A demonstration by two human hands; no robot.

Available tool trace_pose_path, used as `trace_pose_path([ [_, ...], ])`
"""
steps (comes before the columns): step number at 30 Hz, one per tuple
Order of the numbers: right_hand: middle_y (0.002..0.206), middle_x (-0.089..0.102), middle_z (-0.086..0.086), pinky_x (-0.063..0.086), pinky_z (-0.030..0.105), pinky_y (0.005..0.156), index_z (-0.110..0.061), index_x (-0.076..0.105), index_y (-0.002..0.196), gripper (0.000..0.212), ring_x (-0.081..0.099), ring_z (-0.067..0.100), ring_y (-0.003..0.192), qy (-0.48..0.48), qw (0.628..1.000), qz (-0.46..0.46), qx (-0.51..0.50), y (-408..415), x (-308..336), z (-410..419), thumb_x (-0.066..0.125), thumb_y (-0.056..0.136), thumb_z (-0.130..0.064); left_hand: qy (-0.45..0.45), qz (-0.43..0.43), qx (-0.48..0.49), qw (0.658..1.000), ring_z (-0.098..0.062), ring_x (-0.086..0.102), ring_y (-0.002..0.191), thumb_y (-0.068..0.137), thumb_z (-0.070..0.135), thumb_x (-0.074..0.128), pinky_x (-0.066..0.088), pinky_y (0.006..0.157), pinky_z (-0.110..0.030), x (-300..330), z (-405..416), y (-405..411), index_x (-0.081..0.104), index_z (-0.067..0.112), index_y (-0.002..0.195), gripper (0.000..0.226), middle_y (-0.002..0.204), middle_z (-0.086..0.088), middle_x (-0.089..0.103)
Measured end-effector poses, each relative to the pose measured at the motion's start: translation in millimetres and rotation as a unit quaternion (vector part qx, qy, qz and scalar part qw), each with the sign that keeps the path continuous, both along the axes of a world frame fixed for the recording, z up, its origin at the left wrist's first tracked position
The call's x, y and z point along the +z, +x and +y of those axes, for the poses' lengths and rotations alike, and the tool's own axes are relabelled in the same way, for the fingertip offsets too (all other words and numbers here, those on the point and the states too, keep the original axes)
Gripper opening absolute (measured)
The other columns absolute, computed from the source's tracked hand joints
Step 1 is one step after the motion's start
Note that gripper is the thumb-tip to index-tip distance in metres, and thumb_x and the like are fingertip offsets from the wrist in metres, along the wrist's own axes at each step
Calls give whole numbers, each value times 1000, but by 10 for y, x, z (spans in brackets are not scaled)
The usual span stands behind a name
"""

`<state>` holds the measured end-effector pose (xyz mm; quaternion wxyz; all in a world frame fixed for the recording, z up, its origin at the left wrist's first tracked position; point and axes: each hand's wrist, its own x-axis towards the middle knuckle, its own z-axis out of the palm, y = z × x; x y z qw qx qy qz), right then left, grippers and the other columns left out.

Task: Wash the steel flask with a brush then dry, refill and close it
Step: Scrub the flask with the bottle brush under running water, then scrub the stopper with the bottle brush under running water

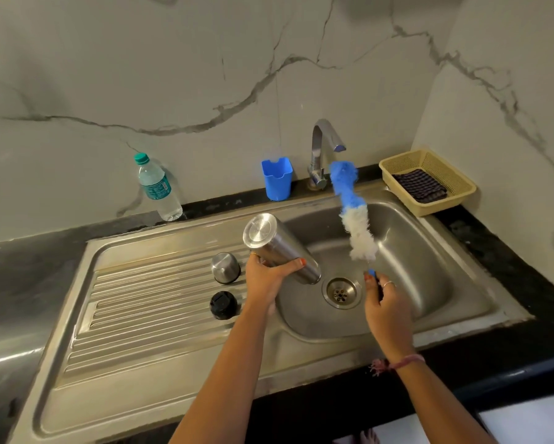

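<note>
Evidently draining, the left hand (262, 277) grips the cylindrical steel flask (280, 248) mouth-down over the steel sink (429, 251). Right-hand (387, 302) fingers (370, 278) pinch the blue-and-white bottle brush (352, 213) upright, clear of it.

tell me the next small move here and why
Probably tip the flask mouth-up toward the brush: the left hand holds it mouth-down over the sink, while the right hand holds the brush outside it.

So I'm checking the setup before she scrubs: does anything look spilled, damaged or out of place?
Nothing stands out. The flask is tipped mouth-down over the sink on purpose, and both caps sit on the drainboard.
</note>
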<state>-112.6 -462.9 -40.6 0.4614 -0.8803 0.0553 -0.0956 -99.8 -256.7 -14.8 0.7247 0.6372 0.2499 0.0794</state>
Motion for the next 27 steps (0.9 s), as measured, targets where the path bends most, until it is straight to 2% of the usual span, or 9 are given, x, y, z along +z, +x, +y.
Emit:
trace_pose_path([
  [4, 61, 48, -13, 31, 14, 46, -6, 65, 110, 31, 44, -1, 53, -6, 1000, 29, 9, -21, -52, 78, 46, 100, -28, 4, -2, -8, 1000, -10, 66, 98, 56, 8, 95, 51, 67, -14, 38, 52, -39, 54, 13, 123, 78, 113, -2, 69],
  [8, 64, 52, -11, 32, 15, 51, -4, 64, 112, 31, 49, 3, 56, 14, 1000, 24, -12, -147, -122, 171, 47, 99, -26, -5, -16, -20, 1000, -6, 65, 96, 59, 5, 93, 52, 64, -12, 88, 92, -61, 53, 14, 123, 76, 112, -1, 68],
  [13, 65, 55, -7, 33, 18, 51, -2, 64, 111, 34, 51, 8, 55, 27, 998, 48, -25, -192, -172, 248, 46, 99, -28, -24, -15, -26, 999, -4, 63, 95, 62, 7, 92, 53, 81, -24, 134, 168, -66, 50, 24, 115, 70, 108, 5, 66],
  [16, 64, 52, -8, 31, 18, 51, -3, 64, 108, 35, 48, 6, 57, 34, 997, 71, -21, -195, -189, 300, 45, 99, -30, -41, -16, -20, 999, -11, 63, 103, 62, 10, 92, 54, 95, -35, 173, 225, -61, 48, 20, 123, 76, 113, 3, 64],
  [19, 66, 53, -7, 30, 18, 52, -4, 63, 108, 34, 49, 6, 59, 47, 995, 87, -20, -204, -211, 372, 45, 99, -32, -78, -20, -6, 997, -22, 63, 113, 62, 8, 91, 56, 95, -39, 249, 285, -38, 46, 16, 128, 80, 122, -4, 63],
  [23, 72, 60, -2, 35, 21, 55, -7, 65, 102, 32, 54, 10, 66, 75, 993, 89, -17, -212, -207, 451, 46, 99, -32, -133, -49, 6, 990, -24, 63, 114, 66, 3, 87, 54, 99, -48, 414, 374, -17, 47, 14, 128, 74, 126, -7, 62],
  [25, 79, 63, 1, 41, 23, 60, -9, 65, 103, 30, 58, 12, 73, 93, 991, 92, -16, -204, -205, 479, 47, 99, -33, -152, -67, 10, 986, -24, 63, 114, 71, 1, 83, 53, 100, -49, 514, 436, -19, 46, 13, 131, 72, 127, -7, 62],
  [27, 84, 66, 2, 48, 30, 70, -11, 66, 104, 30, 61, 16, 80, 115, 989, 90, -16, -198, -213, 506, 47, 98, -35, -175, -86, 17, 981, -22, 64, 111, 75, -2, 80, 53, 99, -49, 609, 525, -17, 48, 14, 128, 64, 123, -7, 63],
])
